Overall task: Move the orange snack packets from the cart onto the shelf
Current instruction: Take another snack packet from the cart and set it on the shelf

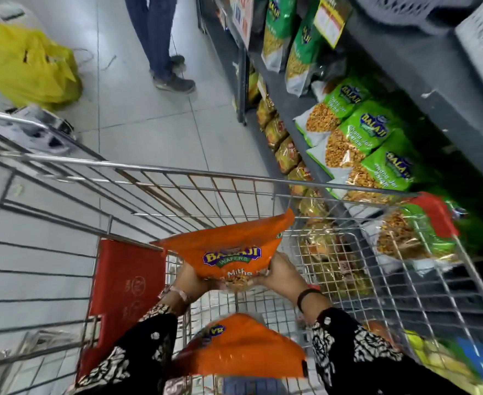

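Observation:
I hold an orange snack packet [228,249] above the wire cart [194,175], its top pointing away from me. My left hand [190,282] grips its near left corner and my right hand [281,276] grips its near right corner. A second orange packet [243,346] lies lower in the cart, close to my body, between my patterned sleeves. The grey shelf [291,98] runs along the right and carries green snack packets [368,129].
A person in jeans [160,41] stands in the aisle ahead, near the shelf end. A yellow bag [29,67] lies on the tiled floor at far left. The cart's red flap [126,283] is at my left. More packets fill the lower shelf [280,143].

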The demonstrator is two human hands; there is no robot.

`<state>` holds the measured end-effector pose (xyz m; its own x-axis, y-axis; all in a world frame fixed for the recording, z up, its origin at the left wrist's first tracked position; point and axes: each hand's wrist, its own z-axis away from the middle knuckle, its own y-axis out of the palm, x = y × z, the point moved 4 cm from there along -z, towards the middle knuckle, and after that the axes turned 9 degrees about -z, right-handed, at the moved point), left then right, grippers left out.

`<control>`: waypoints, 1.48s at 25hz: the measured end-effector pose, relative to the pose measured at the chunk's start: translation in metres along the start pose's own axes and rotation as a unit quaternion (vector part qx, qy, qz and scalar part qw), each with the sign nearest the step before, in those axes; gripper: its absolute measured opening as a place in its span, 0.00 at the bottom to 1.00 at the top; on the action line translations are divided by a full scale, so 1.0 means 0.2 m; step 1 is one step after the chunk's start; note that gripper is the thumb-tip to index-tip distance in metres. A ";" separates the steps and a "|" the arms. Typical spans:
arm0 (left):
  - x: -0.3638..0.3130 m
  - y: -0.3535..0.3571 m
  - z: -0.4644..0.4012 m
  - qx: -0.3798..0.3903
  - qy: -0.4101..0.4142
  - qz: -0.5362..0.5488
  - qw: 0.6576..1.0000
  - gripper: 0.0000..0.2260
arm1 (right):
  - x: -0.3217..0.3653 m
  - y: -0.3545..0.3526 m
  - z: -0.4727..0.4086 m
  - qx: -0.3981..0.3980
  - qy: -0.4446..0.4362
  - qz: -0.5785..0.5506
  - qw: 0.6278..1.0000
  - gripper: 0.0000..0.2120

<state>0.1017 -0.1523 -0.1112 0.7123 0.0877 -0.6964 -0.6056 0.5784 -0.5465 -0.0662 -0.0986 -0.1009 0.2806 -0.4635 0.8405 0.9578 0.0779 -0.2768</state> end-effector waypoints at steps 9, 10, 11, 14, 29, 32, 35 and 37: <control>-0.96 -0.05 0.60 0.062 0.202 -0.079 0.974 0.21 | 0.43 -0.53 1.01 -0.192 -0.085 -0.029 0.977 0.27; -1.09 -0.01 0.70 0.088 0.219 -0.079 0.968 0.17 | 0.43 -0.59 1.15 -0.221 -0.087 -0.029 0.971 0.29; -1.19 0.03 0.79 0.112 0.245 -0.083 0.959 0.16 | 0.41 -0.64 1.26 -0.247 -0.086 -0.032 0.965 0.30; -1.47 0.24 1.01 0.160 0.333 -0.115 0.922 0.33 | 0.33 -0.80 1.74 -0.340 -0.088 -0.034 0.936 0.29; -2.44 1.64 1.78 0.380 0.510 -0.107 0.765 0.32 | -0.36 -1.38 3.16 -0.640 0.005 -0.137 0.756 0.34; -2.39 1.78 1.75 0.393 0.506 -0.125 0.758 0.37 | -0.47 -1.40 3.13 -0.631 0.018 -0.184 0.753 0.34; -2.39 1.83 1.74 0.382 0.494 -0.116 0.772 0.38 | -0.51 -1.42 3.13 -0.622 0.014 -0.192 0.759 0.35; -2.38 1.84 1.73 0.371 0.498 -0.111 0.776 0.35 | -0.53 -1.39 3.14 -0.623 -0.001 -0.199 0.756 0.36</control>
<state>-0.3379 0.2995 0.1809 -0.0806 -0.5381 -0.8390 0.1266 0.8294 -0.5441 -0.3232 0.4819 0.1799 -0.0134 -0.2291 0.9733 0.1639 -0.9607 -0.2239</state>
